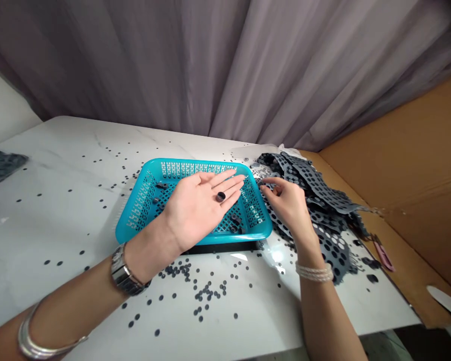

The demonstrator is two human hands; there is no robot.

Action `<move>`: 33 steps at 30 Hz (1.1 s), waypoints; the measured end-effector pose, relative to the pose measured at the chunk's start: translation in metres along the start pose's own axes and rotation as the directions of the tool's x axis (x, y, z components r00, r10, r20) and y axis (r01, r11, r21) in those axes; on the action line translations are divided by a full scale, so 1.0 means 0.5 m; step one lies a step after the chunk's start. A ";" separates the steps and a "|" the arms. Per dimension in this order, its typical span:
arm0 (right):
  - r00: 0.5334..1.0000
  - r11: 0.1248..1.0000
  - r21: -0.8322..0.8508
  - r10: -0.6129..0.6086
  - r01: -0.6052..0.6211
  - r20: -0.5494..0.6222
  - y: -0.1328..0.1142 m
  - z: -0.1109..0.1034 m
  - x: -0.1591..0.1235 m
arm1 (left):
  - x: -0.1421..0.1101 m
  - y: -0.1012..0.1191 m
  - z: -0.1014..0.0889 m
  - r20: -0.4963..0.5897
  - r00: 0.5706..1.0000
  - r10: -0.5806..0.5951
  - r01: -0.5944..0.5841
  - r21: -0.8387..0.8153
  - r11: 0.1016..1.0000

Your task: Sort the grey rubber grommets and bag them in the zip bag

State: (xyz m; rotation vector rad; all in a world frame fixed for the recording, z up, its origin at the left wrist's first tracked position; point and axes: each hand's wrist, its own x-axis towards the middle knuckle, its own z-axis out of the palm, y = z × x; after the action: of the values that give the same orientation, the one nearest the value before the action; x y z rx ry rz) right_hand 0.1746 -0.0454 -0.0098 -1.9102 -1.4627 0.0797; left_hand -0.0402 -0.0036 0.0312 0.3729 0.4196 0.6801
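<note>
My left hand [203, 208] is held palm up above the turquoise plastic basket [195, 240], fingers stretched out flat. A small black round cap-like piece [220, 197] rests on its fingers. To the right of the basket, the thumb and fingers of my right hand [287, 200] are pinched together. A small dark piece [261, 184] shows at those fingertips, too small to tell its exact kind. Inside the basket lie several black pieces [236, 219], partly hidden by my left hand and forearm. Beneath and beyond my right hand are dark grey perforated sheets [315, 183], heaped together.
Small dark discs [206, 292] are scattered across the white marbled table [78, 321]. At the right edge stands brown cardboard [409, 165], with a pink-handled tool [383, 255] near it. A dark bag-like bundle [2, 164] lies far left. Grey curtains [154, 65] hang behind.
</note>
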 end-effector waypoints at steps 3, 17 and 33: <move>0.994 0.985 0.169 -0.021 0.039 -0.103 -0.045 -0.002 -0.018 | 0.000 0.000 0.000 -0.006 1.000 -0.011 0.011 -0.004 1.000; 0.963 0.753 0.651 -0.090 -0.100 0.253 -0.145 0.046 -0.062 | 0.001 0.000 0.011 -0.193 0.979 -0.068 0.089 0.099 0.991; 0.903 0.320 0.845 0.161 -0.429 0.397 -0.020 -0.022 0.007 | 0.010 0.041 -0.020 -0.310 0.939 0.148 -0.082 0.216 0.973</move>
State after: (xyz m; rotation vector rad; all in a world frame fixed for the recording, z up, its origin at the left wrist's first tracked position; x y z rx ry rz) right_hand 0.1725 -0.0466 0.0052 -1.1398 -0.7940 1.1342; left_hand -0.0525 0.0161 0.0307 0.4810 0.7887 0.8205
